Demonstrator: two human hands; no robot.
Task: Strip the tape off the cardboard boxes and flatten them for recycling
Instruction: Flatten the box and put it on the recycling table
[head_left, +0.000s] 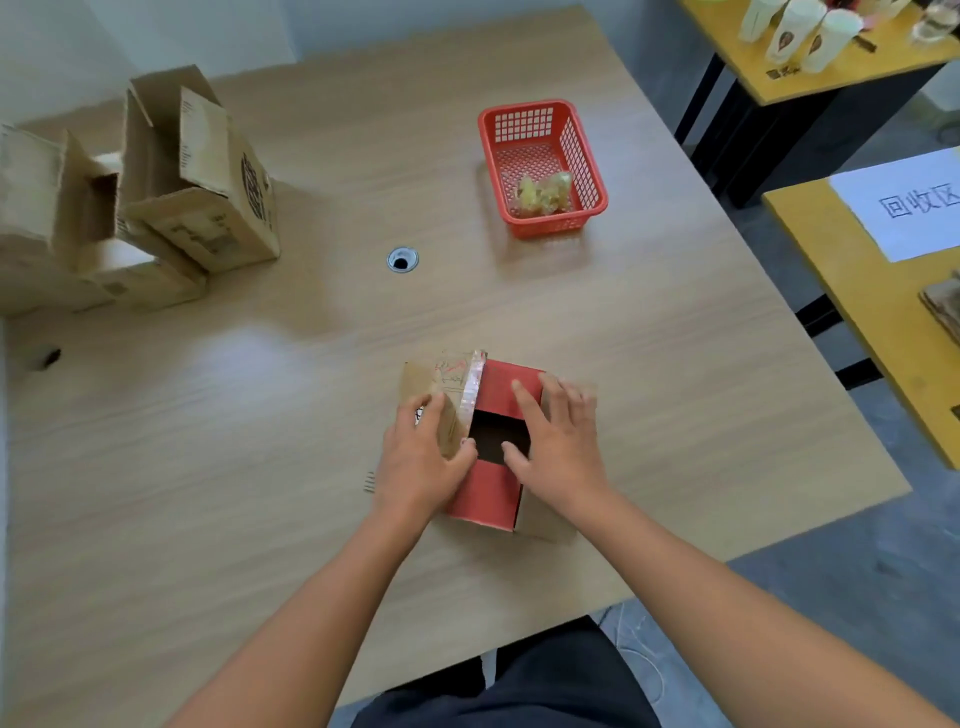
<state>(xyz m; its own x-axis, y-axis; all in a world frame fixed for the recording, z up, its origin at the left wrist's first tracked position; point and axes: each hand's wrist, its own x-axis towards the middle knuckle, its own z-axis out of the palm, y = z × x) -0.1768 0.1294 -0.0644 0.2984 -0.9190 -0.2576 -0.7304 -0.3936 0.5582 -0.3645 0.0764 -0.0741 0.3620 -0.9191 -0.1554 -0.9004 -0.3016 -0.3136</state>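
Note:
A small red cardboard box (488, 493) with a dark opening in its top stands near the front of the wooden table (260, 415). Its left flap (457, 384) is brown inside, stands up, and carries a shiny strip of tape along its edge. My left hand (421, 457) grips this flap, thumb toward the opening. My right hand (558, 447) lies on the right side of the box with fingers spread and straight, thumb at the opening's edge.
Two opened brown cardboard boxes (197, 176) stand at the far left of the table. A red plastic basket (587, 156) at the far right holds crumpled yellowish tape. A cable hole (402, 259) sits mid-table. Yellow side tables stand to the right, one bearing a paper sign (909, 202).

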